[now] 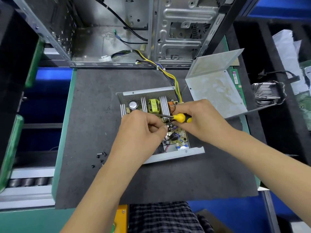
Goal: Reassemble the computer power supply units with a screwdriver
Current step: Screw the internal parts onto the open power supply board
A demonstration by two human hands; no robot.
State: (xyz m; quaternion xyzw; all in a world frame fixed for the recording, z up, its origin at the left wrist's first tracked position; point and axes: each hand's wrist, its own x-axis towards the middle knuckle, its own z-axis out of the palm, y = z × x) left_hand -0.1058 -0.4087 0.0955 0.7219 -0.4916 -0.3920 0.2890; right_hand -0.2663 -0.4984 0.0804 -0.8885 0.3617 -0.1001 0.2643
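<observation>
An open power supply unit (152, 100) lies on the dark mat, its circuit board with heatsinks, a yellow transformer and a copper coil showing. My right hand (200, 118) grips a screwdriver (180, 118) with a yellow and black handle, its shaft lying nearly flat and pointing left across the board. My left hand (143, 130) is curled over the board's middle, its fingertips pinched together by the screwdriver's tip; what they hold is hidden. The unit's metal cover (217, 88) lies to the right, its inside facing up.
Several black screws (101, 158) lie on the mat (94, 115) left of the unit. An open computer case (134, 31) stands behind, with a yellow and black cable bundle (175, 81) running to the unit. A heatsink (267, 95) and a memory stick (235, 79) lie at the right.
</observation>
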